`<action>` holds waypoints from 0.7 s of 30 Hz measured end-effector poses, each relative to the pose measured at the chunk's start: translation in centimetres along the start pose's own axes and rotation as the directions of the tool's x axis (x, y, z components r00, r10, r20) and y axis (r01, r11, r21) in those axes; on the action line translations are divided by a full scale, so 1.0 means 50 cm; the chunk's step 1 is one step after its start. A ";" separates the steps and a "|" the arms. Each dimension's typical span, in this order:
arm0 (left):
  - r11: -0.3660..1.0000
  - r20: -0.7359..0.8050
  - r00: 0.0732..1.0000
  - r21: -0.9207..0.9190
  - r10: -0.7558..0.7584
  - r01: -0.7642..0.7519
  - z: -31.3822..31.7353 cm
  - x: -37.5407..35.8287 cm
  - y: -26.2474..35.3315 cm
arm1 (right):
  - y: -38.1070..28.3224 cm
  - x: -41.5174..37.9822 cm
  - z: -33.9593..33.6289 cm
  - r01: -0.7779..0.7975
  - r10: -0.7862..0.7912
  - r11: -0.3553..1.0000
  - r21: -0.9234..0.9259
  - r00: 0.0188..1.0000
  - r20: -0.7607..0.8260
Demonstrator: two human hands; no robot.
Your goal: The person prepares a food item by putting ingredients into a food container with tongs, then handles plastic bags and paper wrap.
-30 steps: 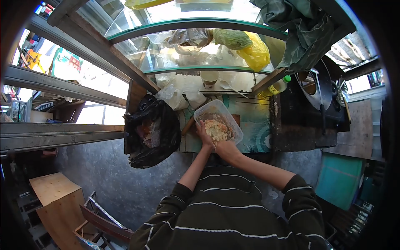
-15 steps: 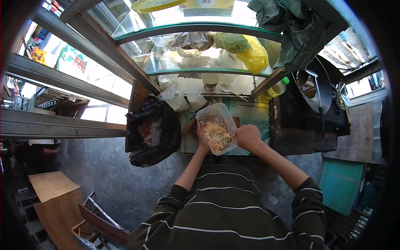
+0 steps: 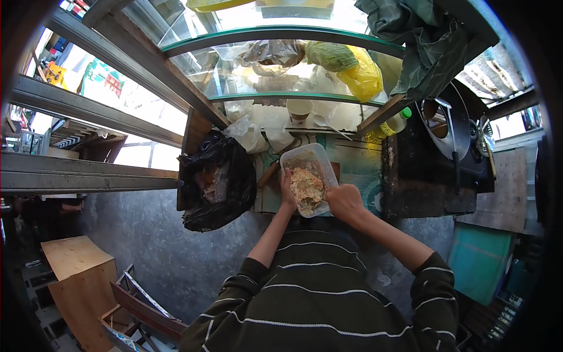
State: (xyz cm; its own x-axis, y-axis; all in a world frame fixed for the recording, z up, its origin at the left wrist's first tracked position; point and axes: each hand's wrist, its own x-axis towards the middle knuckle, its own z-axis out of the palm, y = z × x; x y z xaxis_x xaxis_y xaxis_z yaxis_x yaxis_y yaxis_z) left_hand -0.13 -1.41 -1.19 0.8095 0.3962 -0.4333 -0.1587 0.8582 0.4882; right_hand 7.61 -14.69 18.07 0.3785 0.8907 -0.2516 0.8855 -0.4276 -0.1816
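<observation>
A clear plastic food container (image 3: pixel 319 155) stands tilted at the counter's front edge, close to my body. Inside it lies a moist, crumbly beige and orange food mixture (image 3: pixel 307 185). My left hand (image 3: pixel 287 190) grips the container's left wall, thumb near the rim. At the right rim my right hand (image 3: pixel 345 202) is closed in a fist, its knuckles over the container's edge. What the fist holds is hidden; it seems to be the handle of a tool reaching into the mixture. Behind the container a wooden handle (image 3: pixel 268 175) lies on the counter.
An open black plastic bag (image 3: pixel 234 173) sits left of the container. Ahead are a paper cup (image 3: pixel 299 110), a white plastic spoon (image 3: pixel 328 125) and glass shelves with a yellow bag (image 3: pixel 363 76). To the right stand a green-capped bottle (image 3: pixel 393 124) and a wok (image 3: pixel 437 126).
My right fist has moved slightly left and down along the container's rim. The mixture's surface has shifted, and a smooth oval patch in it no longer shows. My left hand keeps its grip.
</observation>
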 end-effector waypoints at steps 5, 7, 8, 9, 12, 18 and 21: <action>0.992 0.037 0.999 -0.123 -0.036 0.040 -0.001 0.005 -0.017 | -0.010 -0.018 0.094 0.023 -0.022 0.998 -0.052 0.999 0.028; 0.994 0.043 0.999 -0.102 -0.019 0.023 0.000 0.001 -0.009 | -0.008 -0.008 0.092 -0.003 0.004 0.999 -0.037 0.999 0.039; 0.995 0.011 1.000 -0.095 -0.002 0.003 0.002 0.001 -0.008 | 0.002 -0.005 0.089 -0.009 0.010 1.000 -0.026 0.999 0.040; 0.996 -0.019 1.000 -0.088 0.016 -0.017 0.004 0.002 -0.009 | 0.006 -0.004 0.074 -0.017 0.017 1.000 -0.017 0.999 0.040; 0.994 -0.018 1.000 -0.106 -0.012 0.010 0.007 0.002 -0.001 | 0.007 -0.008 0.018 -0.096 0.095 0.994 0.050 0.995 0.033; 0.997 0.034 0.999 -0.080 0.010 -0.008 0.011 0.001 -0.009 | -0.045 0.020 0.079 0.003 -0.002 0.996 -0.093 1.000 0.016; 0.998 -0.077 0.997 -0.065 0.013 -0.018 0.009 0.009 -0.009 | -0.016 0.022 0.043 0.073 -0.073 0.994 -0.077 0.997 0.008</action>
State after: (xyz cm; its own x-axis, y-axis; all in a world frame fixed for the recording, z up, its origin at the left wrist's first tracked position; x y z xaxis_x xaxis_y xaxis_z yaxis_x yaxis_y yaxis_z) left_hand 0.58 -1.77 -1.28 0.7616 0.4311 -0.4838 -0.2096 0.8704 0.4455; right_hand 6.73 -13.70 15.88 0.3106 0.9182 -0.2458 0.9291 -0.3479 -0.1255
